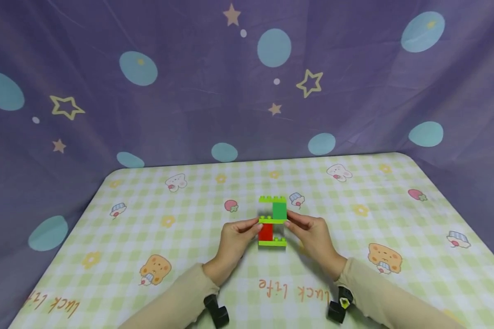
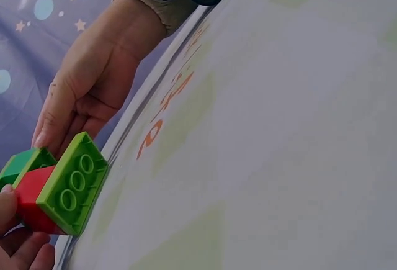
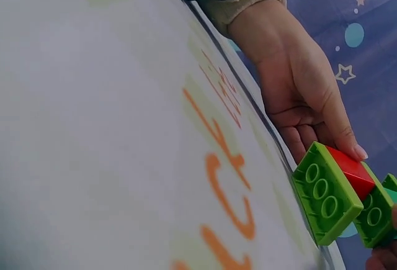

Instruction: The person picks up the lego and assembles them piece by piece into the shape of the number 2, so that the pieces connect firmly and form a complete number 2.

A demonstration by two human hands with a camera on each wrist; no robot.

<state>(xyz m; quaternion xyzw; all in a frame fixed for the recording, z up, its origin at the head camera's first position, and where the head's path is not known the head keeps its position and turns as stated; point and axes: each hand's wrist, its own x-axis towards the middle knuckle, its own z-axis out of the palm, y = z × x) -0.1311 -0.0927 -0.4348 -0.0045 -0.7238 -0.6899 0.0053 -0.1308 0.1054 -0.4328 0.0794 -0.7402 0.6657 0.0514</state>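
Note:
A small stack of toy building bricks is held between both hands in the middle of the head view. It has a lime green top plate (image 1: 272, 199), a darker green brick (image 1: 279, 211) on the right, a lime green middle plate, a red brick (image 1: 265, 232) on the left and a lime green bottom plate (image 1: 272, 243). My left hand (image 1: 235, 242) pinches its left side near the red brick. On the opposite side, my right hand (image 1: 314, 237) pinches it beside the green brick. Both wrist views show the hollow underside of the bottom plate (image 2: 73, 186), raised off the table.
A checked cloth with printed cartoons and lettering covers the table (image 1: 197, 256). Behind its far edge hangs a purple curtain (image 1: 189, 91) with stars and blue ovals. Black straps with camera units (image 1: 217, 311) sit on both wrists.

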